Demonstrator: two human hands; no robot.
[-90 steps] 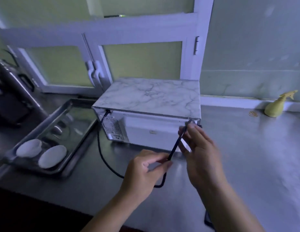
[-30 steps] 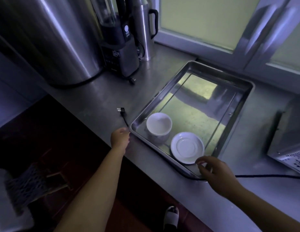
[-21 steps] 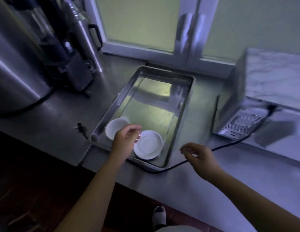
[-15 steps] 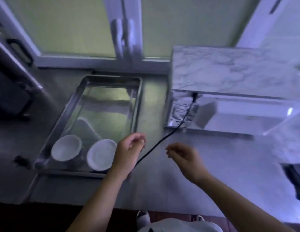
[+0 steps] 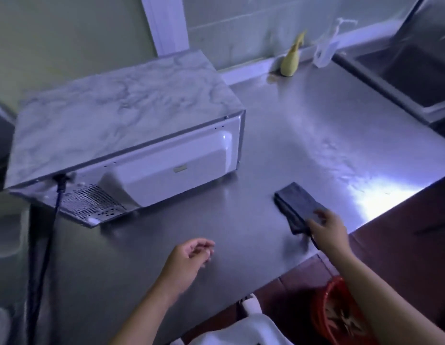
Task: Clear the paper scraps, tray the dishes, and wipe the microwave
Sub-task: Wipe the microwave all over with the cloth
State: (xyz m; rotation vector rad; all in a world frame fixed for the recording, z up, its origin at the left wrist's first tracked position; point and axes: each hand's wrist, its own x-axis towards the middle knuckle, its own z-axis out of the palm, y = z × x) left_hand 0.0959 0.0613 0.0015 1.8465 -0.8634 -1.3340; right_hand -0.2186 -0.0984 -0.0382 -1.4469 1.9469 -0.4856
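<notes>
Your right hand grips the cloth at the counter's front edge. Your left hand hovers, loosely curled, empty. Red bin below: contents unclear.

The scene is dim, with a cold blue-violet cast. A hard white glare burns on the steel bench near its right front edge, washing out the surface there. A small highlight glints on the white back of the microwave, and shadow pools beneath it. Motion blur smears the left hand, the right hand pinching the dark cloth, and the left margin. Wide-angle distortion bows the bench edges.
</notes>
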